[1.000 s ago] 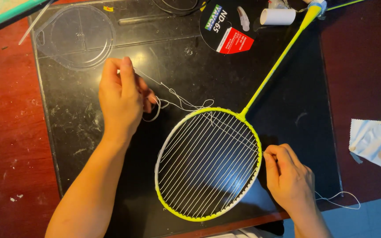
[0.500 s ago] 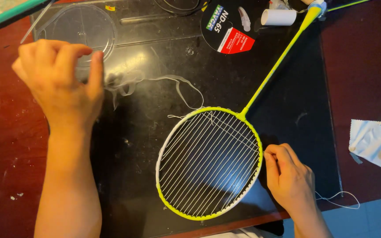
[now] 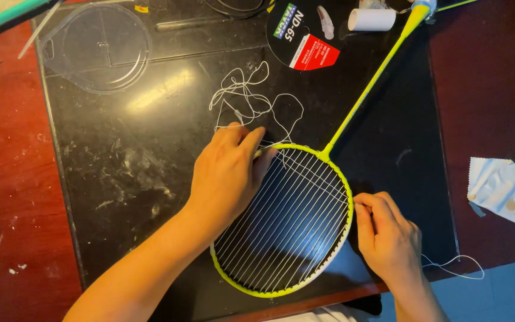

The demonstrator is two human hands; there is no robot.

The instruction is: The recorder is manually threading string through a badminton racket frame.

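A clear plastic round case (image 3: 99, 48) lies at the far left corner of a glossy black mat (image 3: 120, 161), which covers the middle of a dark red tabletop (image 3: 7, 179). The left hand (image 3: 227, 173) comes in from the lower left, forearm slanting up and to the right, palm down over the upper left rim of a yellow-green badminton racket (image 3: 281, 220). Its fingers (image 3: 251, 140) are curled and pinched shut at the top of the frame, where a loose tangle of white string (image 3: 245, 95) spills onto the mat just beyond them; whether they clamp the string or only the rim cannot be told.

The racket lies flat on the mat, its long axis running diagonally: the oval head sits near the person at the lower middle, and the thin shaft (image 3: 365, 89) points away to the upper right, toward the handle end at the far edge. White strings cross the head in one direction only.

A round black card with a red patch (image 3: 302, 36) and a small white roll (image 3: 372, 19) rest at the far edge. The right hand (image 3: 388, 238) holds the right rim of the head, fingers closed on it. A thin string end (image 3: 460, 268) trails off behind its wrist. At the far right a pale cloth (image 3: 505, 191) lies on the red tabletop.
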